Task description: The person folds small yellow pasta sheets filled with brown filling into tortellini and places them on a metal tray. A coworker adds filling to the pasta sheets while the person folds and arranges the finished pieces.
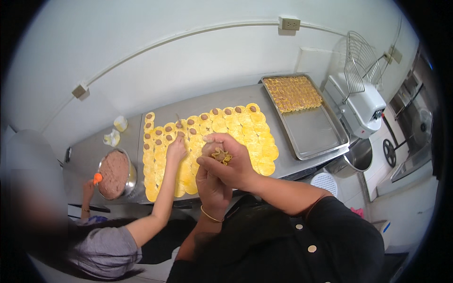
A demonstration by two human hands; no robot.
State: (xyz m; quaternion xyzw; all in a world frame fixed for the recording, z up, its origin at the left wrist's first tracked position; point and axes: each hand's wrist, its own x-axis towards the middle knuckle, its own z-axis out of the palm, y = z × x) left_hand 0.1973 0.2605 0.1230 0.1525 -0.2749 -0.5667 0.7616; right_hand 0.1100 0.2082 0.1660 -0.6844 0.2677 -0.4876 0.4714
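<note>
In front of me an open-topped dumpling with a ruffled yellow wrapper and brownish filling sits in my closed hands. My right hand curls around it, thumb and forefinger framing its top. Pressed beneath, my left hand is closed against the dumpling's lower side, its fingers mostly hidden. Beyond lies a sheet of overlapping round yellow wrappers, several topped with meat balls along the far and left rows. A co-worker's hand reaches over these wrappers, with a thin tool by its fingers.
At the back right, a metal tray holds packed rows of dumplings. A white mixer stands beside it. On the left, the co-worker's other hand is by an orange-handled tool at a bowl of meat filling.
</note>
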